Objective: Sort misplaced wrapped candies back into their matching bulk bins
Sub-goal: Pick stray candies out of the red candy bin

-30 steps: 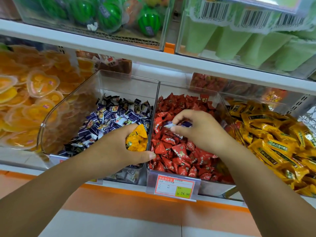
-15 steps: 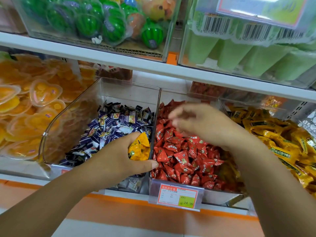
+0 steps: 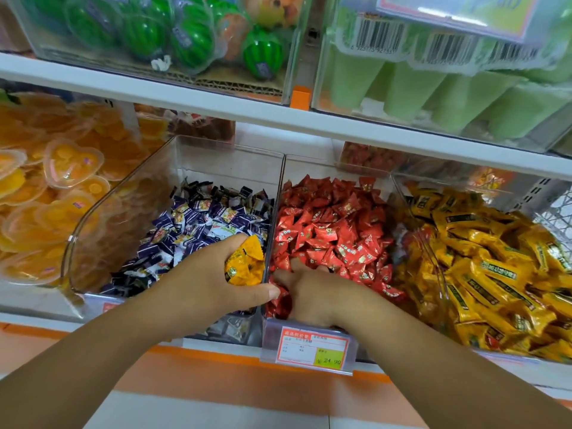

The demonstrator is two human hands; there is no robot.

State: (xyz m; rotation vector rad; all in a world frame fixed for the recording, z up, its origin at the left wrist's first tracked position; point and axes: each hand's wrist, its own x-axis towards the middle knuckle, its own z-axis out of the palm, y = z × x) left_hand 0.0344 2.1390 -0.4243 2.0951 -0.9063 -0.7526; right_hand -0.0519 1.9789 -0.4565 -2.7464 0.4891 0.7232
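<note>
The left hand [image 3: 210, 283] hovers over the front of the purple-candy bin [image 3: 229, 168], fingers curled round a clutch of yellow candies [image 3: 244, 264]. At its 3 o'clock, the right hand [image 3: 318, 298] reaches palm-down into the red candies [image 3: 328, 230], fingertips buried; whether it grasps anything cannot be told.

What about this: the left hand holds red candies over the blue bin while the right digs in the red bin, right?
No. The head view shows the left hand gripping yellow candies, not red; it is over the blue bin, and the right hand digs in the red bin.
</note>
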